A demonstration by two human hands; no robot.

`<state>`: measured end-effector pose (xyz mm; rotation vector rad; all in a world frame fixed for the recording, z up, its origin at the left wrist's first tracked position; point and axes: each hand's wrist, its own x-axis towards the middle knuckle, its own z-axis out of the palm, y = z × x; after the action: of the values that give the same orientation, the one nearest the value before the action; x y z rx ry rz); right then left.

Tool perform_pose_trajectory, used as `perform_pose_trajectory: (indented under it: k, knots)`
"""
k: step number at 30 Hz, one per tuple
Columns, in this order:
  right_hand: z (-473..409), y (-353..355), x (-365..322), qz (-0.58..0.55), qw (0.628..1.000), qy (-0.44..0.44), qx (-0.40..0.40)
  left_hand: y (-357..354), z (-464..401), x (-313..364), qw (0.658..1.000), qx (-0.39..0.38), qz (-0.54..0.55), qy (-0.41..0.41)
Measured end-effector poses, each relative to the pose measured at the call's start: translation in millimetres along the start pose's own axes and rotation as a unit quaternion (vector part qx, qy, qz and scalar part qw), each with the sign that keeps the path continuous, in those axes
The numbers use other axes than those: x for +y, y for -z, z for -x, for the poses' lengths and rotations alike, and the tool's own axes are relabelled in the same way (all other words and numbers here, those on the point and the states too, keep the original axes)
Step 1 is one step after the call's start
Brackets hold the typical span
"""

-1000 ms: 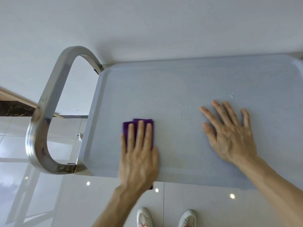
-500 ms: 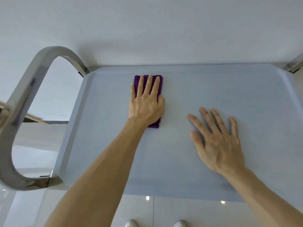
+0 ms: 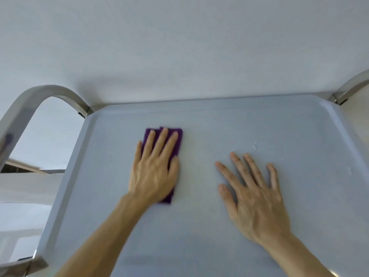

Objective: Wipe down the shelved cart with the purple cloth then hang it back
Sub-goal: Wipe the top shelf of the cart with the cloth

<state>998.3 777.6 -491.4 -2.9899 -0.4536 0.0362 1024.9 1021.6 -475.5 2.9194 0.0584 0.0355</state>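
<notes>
The grey top shelf of the cart (image 3: pixel 249 124) fills the lower part of the view. A folded purple cloth (image 3: pixel 178 137) lies flat on its left-middle area. My left hand (image 3: pixel 155 168) presses down on the cloth with straight fingers and covers most of it; the hand and cloth are motion-blurred. To the right, my right hand (image 3: pixel 253 196) rests flat on the bare shelf, fingers spread, apart from the cloth. A few small white specks (image 3: pixel 254 146) sit on the shelf just beyond my right fingertips.
A curved steel handle (image 3: pixel 24 108) rises at the cart's left end, and another steel post (image 3: pixel 345 90) shows at the far right corner. A plain white wall (image 3: pixel 179 47) stands right behind the shelf's far rim. Glossy floor shows at the lower left.
My left hand slid the cloth away toward the far rim, then back toward me a little. My right hand stayed planted on the shelf. The camera view shifted.
</notes>
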Motion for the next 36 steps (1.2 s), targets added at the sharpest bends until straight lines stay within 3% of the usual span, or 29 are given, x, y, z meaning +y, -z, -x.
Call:
perform_pose_trajectory:
  k: [4,9,12,14,17,22,27,32,36]
  knots:
    - [0,0,1,0.001,1.000,0.001,0.000,-8,-80,11,0.997,0.009,0.013,0.069]
    - [-1,2,1,-0.002,1.000,-0.001,-0.014,-24,-94,79,0.999,0.009,0.030,-0.007]
    - [-1,2,2,-0.001,1.000,0.002,-0.010,-14,-94,86,0.989,-0.043,0.138,-0.038]
    - [-1,2,2,-0.003,1.000,0.006,-0.003,-2,-85,65,0.974,-0.030,0.224,-0.032]
    - [-1,1,2,-0.008,1.000,0.009,0.011,8,-54,15,0.987,0.016,0.160,0.007]
    - [1,0,4,-0.006,1.000,0.014,0.027,-6,-25,-14,0.999,-0.016,0.016,0.034]
    - [-7,9,-7,-0.039,0.997,-0.009,0.062,-13,-28,-17,1.000,0.003,-0.005,0.028]
    - [-84,36,-46,-0.183,0.965,-0.054,0.179,-15,-28,-16,0.999,0.008,-0.006,0.033]
    - [-162,29,-81,-0.207,0.974,-0.068,0.058,-14,-28,-16,0.999,0.007,-0.007,0.037]
